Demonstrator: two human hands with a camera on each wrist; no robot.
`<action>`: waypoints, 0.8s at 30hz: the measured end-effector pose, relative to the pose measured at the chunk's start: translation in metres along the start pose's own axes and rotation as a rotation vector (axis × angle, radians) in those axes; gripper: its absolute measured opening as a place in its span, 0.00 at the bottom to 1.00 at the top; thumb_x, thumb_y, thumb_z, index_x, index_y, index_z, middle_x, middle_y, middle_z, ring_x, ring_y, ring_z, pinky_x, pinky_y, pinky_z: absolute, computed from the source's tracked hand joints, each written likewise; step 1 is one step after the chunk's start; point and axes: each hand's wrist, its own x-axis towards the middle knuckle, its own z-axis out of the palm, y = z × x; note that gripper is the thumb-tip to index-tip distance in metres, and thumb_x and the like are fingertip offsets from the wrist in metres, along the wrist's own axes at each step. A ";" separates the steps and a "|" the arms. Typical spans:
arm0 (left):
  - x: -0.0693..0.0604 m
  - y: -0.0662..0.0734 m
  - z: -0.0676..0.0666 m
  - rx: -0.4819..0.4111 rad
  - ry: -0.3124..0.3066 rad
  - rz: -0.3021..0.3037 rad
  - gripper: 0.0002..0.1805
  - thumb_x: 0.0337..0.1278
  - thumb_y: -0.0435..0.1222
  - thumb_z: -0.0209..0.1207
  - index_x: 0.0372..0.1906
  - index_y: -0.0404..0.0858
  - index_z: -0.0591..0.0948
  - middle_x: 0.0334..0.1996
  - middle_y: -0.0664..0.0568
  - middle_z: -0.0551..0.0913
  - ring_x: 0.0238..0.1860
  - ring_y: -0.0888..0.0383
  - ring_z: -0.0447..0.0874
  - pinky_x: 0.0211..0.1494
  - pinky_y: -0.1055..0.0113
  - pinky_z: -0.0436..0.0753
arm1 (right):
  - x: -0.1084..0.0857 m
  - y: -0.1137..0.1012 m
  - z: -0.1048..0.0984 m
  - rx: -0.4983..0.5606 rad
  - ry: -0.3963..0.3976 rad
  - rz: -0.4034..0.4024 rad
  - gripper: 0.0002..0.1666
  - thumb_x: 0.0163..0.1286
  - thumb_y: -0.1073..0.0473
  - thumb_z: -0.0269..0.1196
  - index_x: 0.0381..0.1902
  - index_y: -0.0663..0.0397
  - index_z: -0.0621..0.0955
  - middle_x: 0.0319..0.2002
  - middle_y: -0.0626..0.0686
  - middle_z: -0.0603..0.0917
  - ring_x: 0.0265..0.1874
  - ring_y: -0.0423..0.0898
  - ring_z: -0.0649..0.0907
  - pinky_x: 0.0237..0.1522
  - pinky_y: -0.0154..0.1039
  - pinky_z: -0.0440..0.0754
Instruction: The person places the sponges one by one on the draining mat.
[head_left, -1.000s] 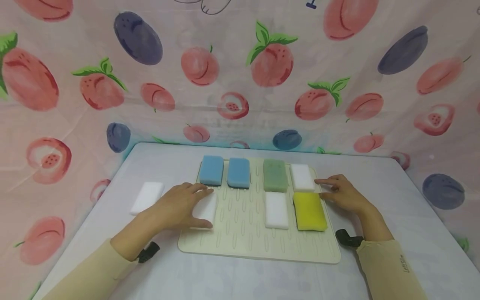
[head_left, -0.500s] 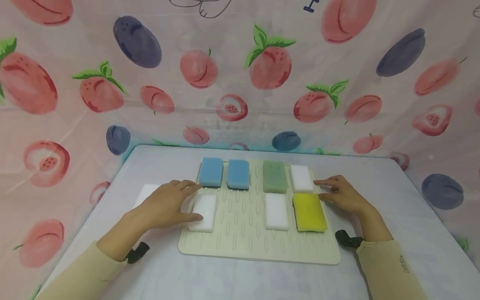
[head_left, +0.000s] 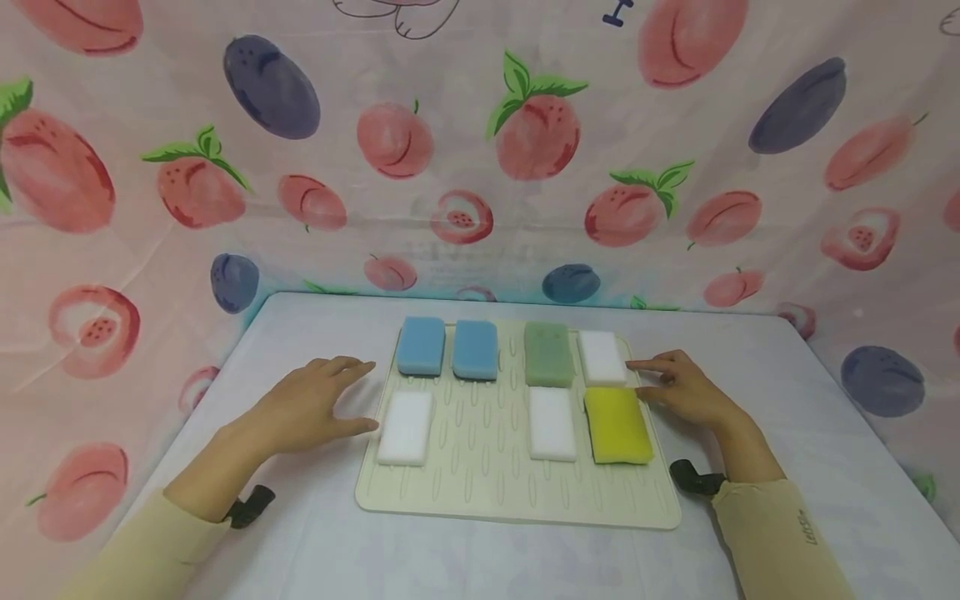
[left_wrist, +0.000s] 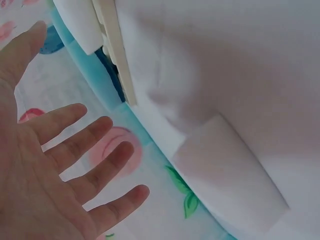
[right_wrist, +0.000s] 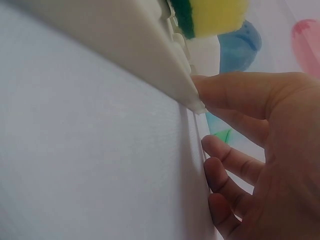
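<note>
My left hand [head_left: 296, 408] hovers left of the cream ribbed mat [head_left: 480, 492], fingers spread and holding nothing. Closest to its thumb is a white sponge [head_left: 406, 427] lying on the mat's left part. Another white sponge [left_wrist: 230, 175] lies on the table under that hand, hidden from the head view. My right hand [head_left: 693, 392] rests at the mat's right edge; in the right wrist view its thumb touches the rim, the other fingers loosely bent. Beside it sit a yellow sponge [head_left: 618, 425] with a green underside and a white sponge [head_left: 602, 357].
Along the mat's back row are two blue sponges, the left one [head_left: 422, 345] and the right one [head_left: 476, 350], and a green sponge [head_left: 549, 354]. A white sponge [head_left: 552, 423] lies in front of the green one. A fruit-print cloth [head_left: 465, 150] hangs behind the table [head_left: 510, 567].
My left hand has drawn back leftward from the white sponge at the mat's left, uncovering it. It now covers the white sponge on the table. The right hand stays at the mat's edge.
</note>
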 end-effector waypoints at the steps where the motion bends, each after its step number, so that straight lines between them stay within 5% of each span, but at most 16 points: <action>1: -0.001 -0.002 0.000 -0.001 -0.002 -0.004 0.47 0.56 0.63 0.69 0.75 0.42 0.73 0.68 0.42 0.78 0.67 0.35 0.76 0.67 0.34 0.74 | 0.000 0.000 0.000 0.001 -0.001 0.002 0.30 0.69 0.54 0.69 0.68 0.52 0.80 0.65 0.68 0.67 0.57 0.65 0.72 0.58 0.66 0.74; 15: -0.007 -0.032 0.002 0.006 -0.053 -0.069 0.43 0.55 0.47 0.74 0.75 0.42 0.72 0.71 0.39 0.74 0.69 0.33 0.72 0.68 0.32 0.72 | -0.002 0.000 0.003 0.010 0.008 0.008 0.29 0.70 0.54 0.68 0.68 0.52 0.81 0.66 0.68 0.67 0.58 0.64 0.71 0.60 0.66 0.74; 24: -0.013 -0.049 0.001 -0.011 -0.063 -0.050 0.44 0.53 0.45 0.73 0.75 0.39 0.72 0.72 0.37 0.71 0.69 0.30 0.70 0.69 0.32 0.70 | -0.001 0.001 0.005 0.000 0.013 0.015 0.30 0.70 0.54 0.68 0.68 0.51 0.80 0.66 0.67 0.67 0.59 0.64 0.71 0.60 0.66 0.73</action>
